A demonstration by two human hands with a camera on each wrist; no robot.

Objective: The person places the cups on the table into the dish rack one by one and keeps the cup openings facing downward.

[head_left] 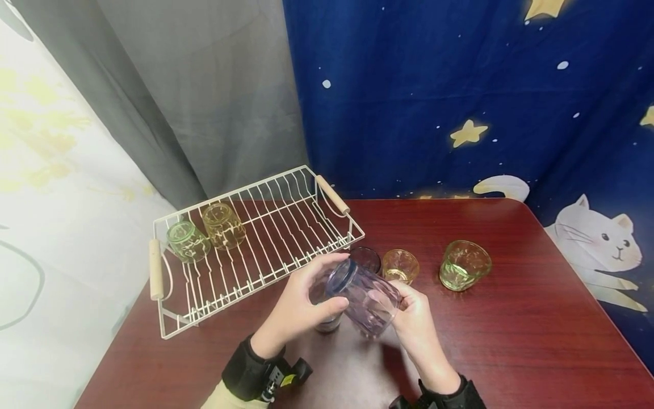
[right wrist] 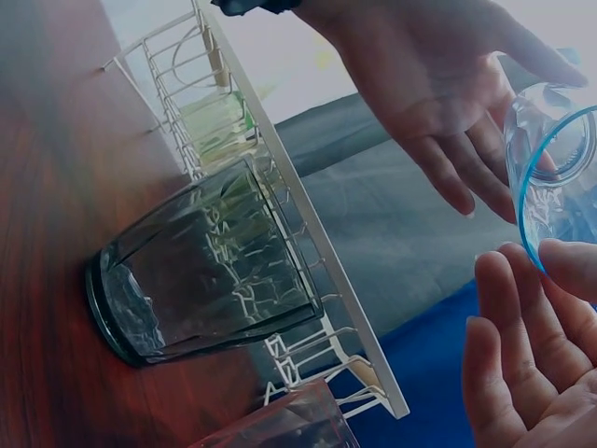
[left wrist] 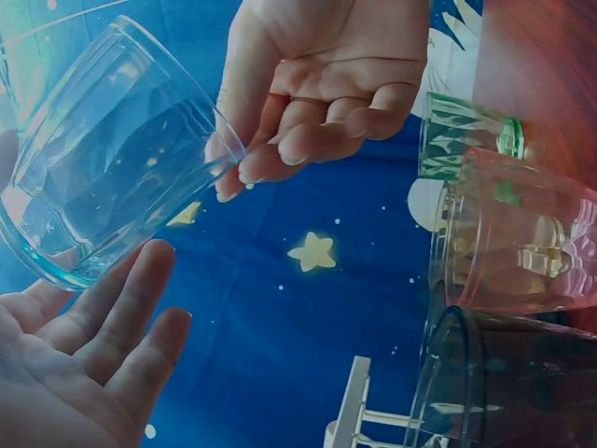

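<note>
Both hands hold a clear bluish drinking glass (head_left: pixel 370 301) tilted above the table. My left hand (head_left: pixel 301 301) grips it around the base, thumb on the near side and fingers on the far side. At the other end, my right hand (head_left: pixel 416 312) pinches the rim; the right wrist view shows its thumb against the blue-edged rim (right wrist: pixel 532 196). Just beyond the held glass stand a dark glass (head_left: pixel 369 257) and a yellow glass (head_left: pixel 403 262). Part of a greyish glass (head_left: pixel 328 325) shows beneath my left hand. A pink glass (left wrist: pixel 532 224) appears in the left wrist view.
A white wire dish rack (head_left: pixel 271 227) with wooden handles stands at the back left of the red-brown table (head_left: pixel 536 318). An upturned green glass (head_left: pixel 188 241) and an upturned yellow glass (head_left: pixel 223 226) sit at its left end. Another green glass (head_left: pixel 464 266) stands upright on the right.
</note>
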